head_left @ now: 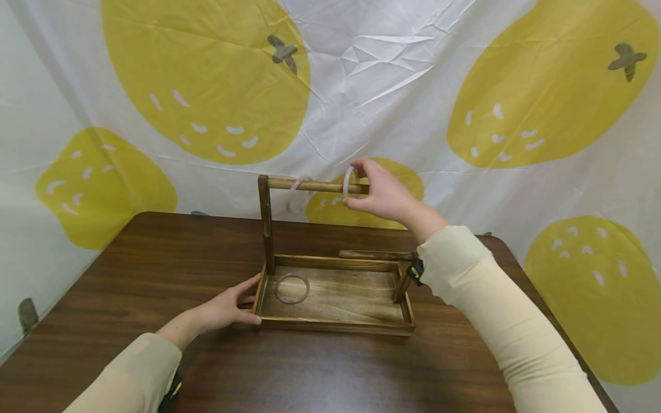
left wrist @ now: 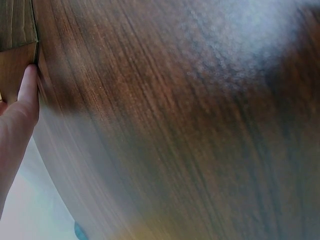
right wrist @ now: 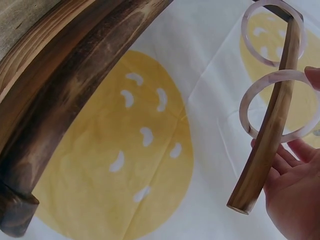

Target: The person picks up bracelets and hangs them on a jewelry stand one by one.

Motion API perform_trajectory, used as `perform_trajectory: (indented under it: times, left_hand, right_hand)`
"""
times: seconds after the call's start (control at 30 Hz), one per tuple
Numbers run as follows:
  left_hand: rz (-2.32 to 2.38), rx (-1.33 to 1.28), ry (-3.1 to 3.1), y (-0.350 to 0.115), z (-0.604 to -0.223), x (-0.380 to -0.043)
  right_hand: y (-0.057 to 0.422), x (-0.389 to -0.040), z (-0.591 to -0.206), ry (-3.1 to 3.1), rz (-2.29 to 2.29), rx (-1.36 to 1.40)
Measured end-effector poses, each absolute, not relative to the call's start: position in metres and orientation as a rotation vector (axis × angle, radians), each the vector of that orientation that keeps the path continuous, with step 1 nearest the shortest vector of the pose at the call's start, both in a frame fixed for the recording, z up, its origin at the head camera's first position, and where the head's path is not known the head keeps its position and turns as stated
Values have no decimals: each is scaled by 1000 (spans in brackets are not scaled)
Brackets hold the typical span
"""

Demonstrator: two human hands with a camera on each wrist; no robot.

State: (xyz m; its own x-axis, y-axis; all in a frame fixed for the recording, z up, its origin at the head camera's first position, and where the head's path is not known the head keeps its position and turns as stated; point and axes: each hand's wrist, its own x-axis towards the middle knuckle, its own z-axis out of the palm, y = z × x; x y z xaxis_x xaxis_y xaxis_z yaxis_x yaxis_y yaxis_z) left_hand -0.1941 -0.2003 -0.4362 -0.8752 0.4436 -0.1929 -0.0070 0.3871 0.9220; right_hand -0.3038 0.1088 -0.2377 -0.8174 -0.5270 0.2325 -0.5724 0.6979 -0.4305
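Note:
A wooden jewelry stand (head_left: 335, 328) has a tray base, a tall post at the left with an upper bar, and a shorter lower bar (right wrist: 65, 90). My right hand (head_left: 384, 192) pinches a pale translucent bangle (right wrist: 250, 97) between thumb and fingers. That bangle encircles the upper bar (right wrist: 265, 155), near its free end. Farther in, a second pale bangle (head_left: 291, 195) hangs on the same bar. A third bangle (head_left: 292, 303) lies flat inside the tray at the left. My left hand (head_left: 222, 310) rests against the tray's left end, thumb extended at the front corner.
The stand is on a dark brown wooden table (head_left: 330, 373). Behind it hangs a white cloth (head_left: 372, 86) printed with yellow fruit shapes. The lower bar lies beneath my right forearm and wrist in the head view.

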Motion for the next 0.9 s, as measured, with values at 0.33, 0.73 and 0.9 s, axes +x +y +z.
perform_trajectory:
  times: [0.33, 0.73, 0.9]
  left_hand:
    - [1508, 369, 2238, -202, -439, -195]
    - [1527, 371, 2208, -202, -440, -196]
    - [1542, 368, 2197, -202, -438, -196]
  right_hand:
    - [105, -303, -237, -2826, 714, 917]
    - [99, -301, -239, -2831, 624, 907]
    - [97, -302, -239, -2835, 577, 910]
